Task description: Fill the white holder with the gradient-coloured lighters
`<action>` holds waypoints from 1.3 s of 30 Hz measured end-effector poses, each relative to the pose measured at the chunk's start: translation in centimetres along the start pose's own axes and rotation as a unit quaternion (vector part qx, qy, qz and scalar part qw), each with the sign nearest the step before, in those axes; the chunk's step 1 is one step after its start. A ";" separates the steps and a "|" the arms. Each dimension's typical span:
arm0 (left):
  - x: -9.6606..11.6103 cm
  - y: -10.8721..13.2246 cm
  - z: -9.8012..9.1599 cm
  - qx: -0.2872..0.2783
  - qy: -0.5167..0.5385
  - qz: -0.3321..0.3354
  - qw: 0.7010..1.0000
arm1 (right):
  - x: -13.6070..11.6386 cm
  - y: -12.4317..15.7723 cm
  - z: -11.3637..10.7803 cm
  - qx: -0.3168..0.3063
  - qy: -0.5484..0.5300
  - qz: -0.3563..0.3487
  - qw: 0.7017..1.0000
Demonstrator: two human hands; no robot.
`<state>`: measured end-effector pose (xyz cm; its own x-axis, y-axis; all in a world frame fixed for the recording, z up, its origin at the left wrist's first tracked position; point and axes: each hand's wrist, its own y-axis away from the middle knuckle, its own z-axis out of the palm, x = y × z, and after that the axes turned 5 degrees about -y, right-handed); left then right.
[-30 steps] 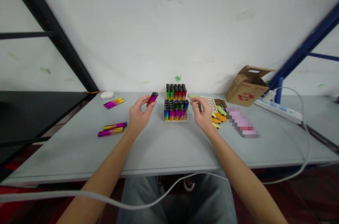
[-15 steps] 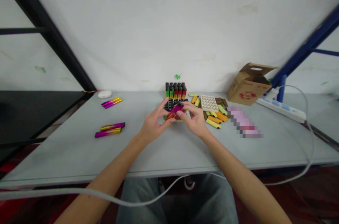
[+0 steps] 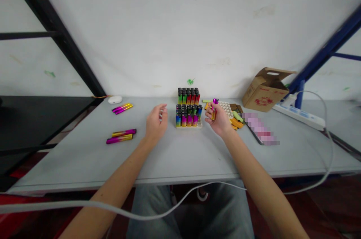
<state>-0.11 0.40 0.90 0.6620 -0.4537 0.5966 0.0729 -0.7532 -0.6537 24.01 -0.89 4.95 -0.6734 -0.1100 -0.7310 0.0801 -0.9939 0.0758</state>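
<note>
The hands have drawn apart: the right hand [image 3: 218, 119] now grips a magenta lighter [image 3: 214, 109] upright, just right of the rack [image 3: 188, 126], while the left hand [image 3: 156, 121] hangs loosely curled and empty, left of it. The rack stands on a grey table [image 3: 180, 160], with a cardboard box [image 3: 265, 92] far right of it and a scuffed white wall [image 3: 180, 24] behind it.

**Nothing legible on my feed**

I can't read a single word from here. The cardboard box [image 3: 265, 92] carries a red printed emblem [image 3: 263, 101] on its side, but it's too small and soft to resolve. Left of that box, the lighters [image 3: 188, 115] show only colour, no lettering I can make out. Just in front of it, a pink object [image 3: 260, 130] is pixelated over, hiding any print.
</note>
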 end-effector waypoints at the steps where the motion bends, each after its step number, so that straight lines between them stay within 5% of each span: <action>1: -0.2 -0.1 0.0 -0.009 -0.005 -0.006 1.000 | 0.1 0.0 -0.1 -0.003 0.015 0.003 1.000; 8: -1.4 -0.2 0.5 -0.055 -0.070 -0.011 0.996 | -0.3 0.0 -0.7 -0.024 0.173 0.024 0.984; 17: -3.2 0.0 1.3 -0.103 -0.198 -0.021 0.975 | -0.8 -0.6 -1.2 -0.041 0.078 0.129 0.988; 39: -3.7 -0.2 1.4 -0.113 -0.203 -0.027 0.972 | 1.1 -0.5 -0.6 -0.095 0.076 0.097 0.988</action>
<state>-1.54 2.88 -1.81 0.9050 -0.2206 0.3638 -0.0205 -0.8767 -0.4806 23.69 -0.47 3.66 -0.5151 -0.2815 -0.8096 0.3430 -0.9333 0.1063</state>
